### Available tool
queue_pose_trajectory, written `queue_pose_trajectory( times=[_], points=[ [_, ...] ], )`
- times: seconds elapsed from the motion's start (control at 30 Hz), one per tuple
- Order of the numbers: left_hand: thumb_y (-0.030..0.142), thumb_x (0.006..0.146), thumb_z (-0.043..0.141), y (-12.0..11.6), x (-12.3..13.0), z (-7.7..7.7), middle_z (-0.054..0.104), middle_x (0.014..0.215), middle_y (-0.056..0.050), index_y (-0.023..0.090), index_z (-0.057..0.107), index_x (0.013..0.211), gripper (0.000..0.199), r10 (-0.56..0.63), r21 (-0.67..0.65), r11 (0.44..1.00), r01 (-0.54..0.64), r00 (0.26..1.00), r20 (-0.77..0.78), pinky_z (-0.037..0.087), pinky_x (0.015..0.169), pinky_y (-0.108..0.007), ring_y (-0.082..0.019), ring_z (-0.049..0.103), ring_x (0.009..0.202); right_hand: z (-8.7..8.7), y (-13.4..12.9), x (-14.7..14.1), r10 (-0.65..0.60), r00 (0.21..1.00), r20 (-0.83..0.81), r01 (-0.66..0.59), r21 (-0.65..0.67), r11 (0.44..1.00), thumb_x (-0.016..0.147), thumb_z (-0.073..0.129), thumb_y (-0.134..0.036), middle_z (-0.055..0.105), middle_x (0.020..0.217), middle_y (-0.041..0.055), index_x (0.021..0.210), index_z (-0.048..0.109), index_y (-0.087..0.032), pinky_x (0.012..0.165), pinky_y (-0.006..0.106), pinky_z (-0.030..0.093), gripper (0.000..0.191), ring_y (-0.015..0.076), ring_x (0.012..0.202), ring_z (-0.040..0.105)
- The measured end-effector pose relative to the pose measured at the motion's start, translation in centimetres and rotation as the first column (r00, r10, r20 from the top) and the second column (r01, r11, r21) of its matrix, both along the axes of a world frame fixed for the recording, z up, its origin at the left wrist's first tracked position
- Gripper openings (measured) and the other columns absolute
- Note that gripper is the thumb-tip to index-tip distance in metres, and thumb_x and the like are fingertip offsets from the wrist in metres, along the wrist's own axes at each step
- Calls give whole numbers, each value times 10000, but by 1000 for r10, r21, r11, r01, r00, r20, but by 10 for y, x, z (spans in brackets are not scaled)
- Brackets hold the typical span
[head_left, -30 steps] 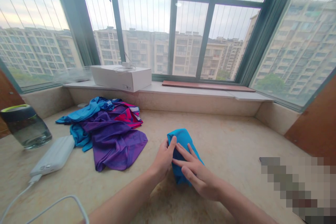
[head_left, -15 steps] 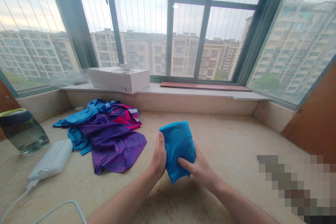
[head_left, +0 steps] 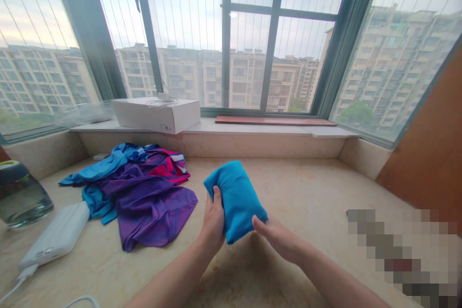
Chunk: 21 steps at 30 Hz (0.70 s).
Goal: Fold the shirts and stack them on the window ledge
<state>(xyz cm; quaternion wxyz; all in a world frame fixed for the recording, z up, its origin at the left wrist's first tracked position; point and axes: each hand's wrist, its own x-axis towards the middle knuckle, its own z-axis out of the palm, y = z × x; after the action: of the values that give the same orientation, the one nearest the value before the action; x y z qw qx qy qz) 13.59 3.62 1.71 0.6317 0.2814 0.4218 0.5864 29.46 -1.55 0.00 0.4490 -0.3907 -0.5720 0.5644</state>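
Over at the far left a clear bottle with a dark top stands on the stone counter; just beside it lies a white power bank, a white cable plugged into its near end; next comes a loose heap of clothes, purple in front, blue to the left, red behind; beyond the heap, a white box sits on the window ledge; near the middle, the left hand is closed around the left edge of a folded blue cloth, thumb on its face, the other fingers partly hidden; the cloth looks tilted up off the counter, a shadow below; the right hand pinches its lower right corner, thumb on top, fingers underneath mostly out of my sight; farther right, a patch of counter is blurred out.
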Motion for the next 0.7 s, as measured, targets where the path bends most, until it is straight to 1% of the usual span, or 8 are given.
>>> queue_pose_trajectory(
  times=[0.07,0.1,0.23,0.37,0.47,0.57,0.63,0.7],
  points=[
    [540,1000,492,-3,1,1,580,1460,-110,266,439,1482,557,-22,12,1000,22,998,51,570,984,-400,-271,659,1202,2,-2,-3,29,997,-68,-31,-25,999,759,762,-658,733,1175,60,1252,688,-311,1097,540,432,608,325,1219,614],
    [532,1000,498,-4,2,2,583,1458,-102,276,434,1485,553,-39,25,999,37,997,70,574,979,-390,-267,656,1208,3,-2,-5,5,996,-94,-9,-43,999,742,800,-616,731,1193,44,1250,690,-326,1114,539,420,595,323,1246,599],
    [451,966,617,-4,3,2,667,1346,-110,235,511,1416,511,-138,62,989,133,988,71,578,976,-385,-270,675,1175,7,4,-3,-191,970,-153,183,-66,981,731,835,-538,746,1164,57,1157,732,-246,1104,541,436,527,343,1220,614],
    [314,874,760,3,1,-6,707,1269,-130,169,605,1285,462,-250,129,962,241,967,52,564,999,-410,-290,684,1157,11,11,9,-309,916,-256,307,-46,951,806,765,-547,739,1169,95,1155,707,-177,1039,491,499,512,328,1148,654],
    [288,820,813,7,1,-13,711,1272,-108,215,634,1261,482,-310,142,943,300,949,49,537,1034,-435,-303,663,1198,12,11,13,-268,911,-313,245,-111,963,849,726,-545,729,1197,84,1228,662,-207,1014,467,519,512,294,1133,669],
    [286,777,847,7,2,-16,717,1268,-88,246,634,1271,539,-312,163,938,306,950,12,521,1050,-439,-307,662,1201,12,8,10,-185,938,-292,143,-159,977,805,787,-488,721,1221,82,1306,604,-231,902,458,571,592,297,1105,685],
    [295,763,856,7,3,-15,711,1279,-89,238,599,1312,609,-307,179,936,302,952,1,525,1040,-421,-301,668,1189,11,9,9,-219,936,-274,184,-148,972,758,827,-450,725,1206,96,1267,620,-206,830,426,586,601,306,1079,692],
    [305,762,858,6,4,-13,709,1276,-96,240,516,1391,719,-303,196,935,296,953,7,538,1015,-401,-286,688,1151,11,13,12,-301,912,-278,279,-119,953,740,831,-437,738,1156,98,1202,644,-184,779,377,584,559,288,1024,703]
  ],
)
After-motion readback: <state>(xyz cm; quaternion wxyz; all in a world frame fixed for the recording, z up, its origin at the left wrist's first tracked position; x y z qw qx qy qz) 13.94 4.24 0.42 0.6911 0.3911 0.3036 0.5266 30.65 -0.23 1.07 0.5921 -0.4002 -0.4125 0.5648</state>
